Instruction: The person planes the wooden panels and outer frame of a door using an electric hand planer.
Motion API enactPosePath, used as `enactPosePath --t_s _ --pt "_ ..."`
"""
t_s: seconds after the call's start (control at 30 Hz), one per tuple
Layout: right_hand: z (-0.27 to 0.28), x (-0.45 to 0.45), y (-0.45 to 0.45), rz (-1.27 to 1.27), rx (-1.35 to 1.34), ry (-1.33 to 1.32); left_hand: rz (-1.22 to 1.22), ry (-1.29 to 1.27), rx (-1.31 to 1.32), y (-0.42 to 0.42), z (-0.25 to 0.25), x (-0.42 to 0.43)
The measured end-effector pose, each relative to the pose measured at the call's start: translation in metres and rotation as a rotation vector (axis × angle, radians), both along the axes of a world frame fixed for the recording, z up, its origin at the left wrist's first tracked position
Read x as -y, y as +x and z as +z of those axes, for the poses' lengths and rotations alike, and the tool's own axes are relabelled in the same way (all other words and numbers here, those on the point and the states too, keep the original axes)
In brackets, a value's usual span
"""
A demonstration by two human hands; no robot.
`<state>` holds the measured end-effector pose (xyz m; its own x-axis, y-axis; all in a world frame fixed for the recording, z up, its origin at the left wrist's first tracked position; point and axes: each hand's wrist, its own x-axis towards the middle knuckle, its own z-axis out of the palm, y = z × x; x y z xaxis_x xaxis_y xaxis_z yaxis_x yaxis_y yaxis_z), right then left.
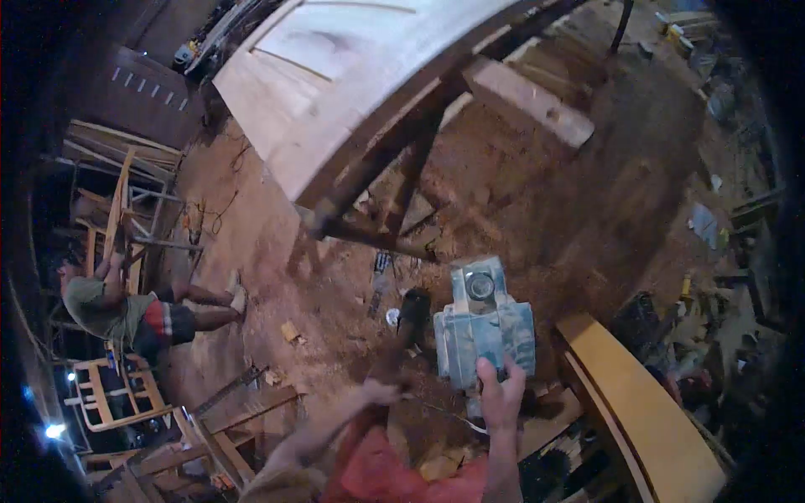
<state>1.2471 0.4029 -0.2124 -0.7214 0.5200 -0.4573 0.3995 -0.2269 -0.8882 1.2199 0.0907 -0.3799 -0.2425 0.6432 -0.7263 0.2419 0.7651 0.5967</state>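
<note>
My right hand (501, 394) is wrapped round the rear handle of a dusty blue-grey power tool (486, 327), which looks like an electric planer with a round knob at its front. The tool is held up above the dirt floor. Lower left of it, my left hand (381, 392) is closed, its fingers together around what seems to be the tool's thin power cord (457, 417); the grip is partly blurred. Ahead of both hands stands a large pale wooden panel (335, 101) with a curved edge, raised on a dark frame.
A curved yellowish board (637, 402) lies close on my right. A thick wooden beam (537, 105) juts out under the panel. At left, a person (109, 306) works beside wooden frames (126, 394). Scrap wood (704, 310) is heaped along the right side.
</note>
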Motion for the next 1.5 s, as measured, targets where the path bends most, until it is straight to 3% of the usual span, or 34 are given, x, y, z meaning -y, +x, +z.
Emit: enactPosePath --t_s 0.07,0.1,0.17,0.23,0.3,0.43,0.5,0.53,0.6,0.63,0.67,0.73,0.77,0.83,0.87,0.93,1.0,1.1,1.2,1.4,1.5 --pt "-0.072 -0.004 0.008 0.024 0.067 0.303 -0.034 0.041 -0.279 -0.003 -0.004 0.052" --pt "-0.086 -0.008 0.005 0.026 0.073 0.279 -0.078 0.111 -0.456 -0.003 -0.009 0.075" --pt "-0.106 -0.024 -0.007 0.088 0.098 -0.015 -0.021 0.006 -0.492 0.015 -0.013 0.071" --pt "-0.144 -0.026 -0.007 0.089 0.130 0.042 0.036 -0.091 -0.537 0.023 -0.012 0.062" --pt "-0.174 -0.025 -0.004 0.088 0.167 0.107 0.303 -0.106 -0.320 0.017 -0.010 0.055" --pt "-0.218 -0.019 0.002 0.064 0.166 0.036 0.131 -0.126 -0.477 0.013 -0.003 0.050" --pt "-0.245 -0.015 0.004 0.039 0.159 -0.026 0.445 -0.036 -0.425 0.017 -0.014 0.054" --pt "-0.262 -0.008 0.008 0.057 0.197 0.042 0.437 -0.020 -0.434 0.014 -0.017 0.057" --pt "-0.284 0.002 0.010 0.063 0.223 0.114 0.163 -0.065 -0.513 0.006 -0.021 0.061" --pt "-0.289 0.005 0.010 0.080 0.213 0.150 0.393 -0.029 -0.414 -0.003 -0.005 0.037" --pt "-0.295 0.010 0.010 0.100 0.208 0.183 0.388 -0.026 -0.423 -0.008 -0.008 0.041" --pt "-0.306 0.021 0.011 0.104 0.264 0.175 0.083 -0.111 -0.622 -0.013 -0.010 0.050" --pt "-0.308 0.023 0.011 0.145 0.273 0.149 0.087 -0.111 -0.623 -0.013 -0.012 0.053" --pt "-0.313 0.026 0.010 0.189 0.285 0.135 0.380 -0.036 -0.402 -0.018 -0.010 0.048" --pt "-0.317 0.031 0.010 0.229 0.300 0.268 0.477 -0.008 -0.327 -0.019 -0.011 0.047" --pt "-0.306 0.034 0.003 0.267 0.317 0.395 0.437 -0.112 -0.345 -0.019 -0.012 0.055" --pt "-0.289 0.032 -0.008 0.223 0.261 0.192 0.330 -0.102 -0.434 -0.020 -0.017 0.068" --pt "-0.287 0.035 -0.011 0.126 0.057 0.208 0.265 -0.044 -0.483 -0.019 -0.027 0.081" --pt "-0.310 0.039 -0.002 0.183 0.119 0.354 0.262 0.000 -0.474 -0.025 -0.018 0.075" --pt "-0.302 0.035 0.001 0.202 0.234 0.210 0.192 0.047 -0.604 -0.027 -0.022 0.072" --pt "-0.315 0.036 0.008 0.216 0.184 0.272 0.095 -0.037 -0.626 -0.042 -0.007 0.053"
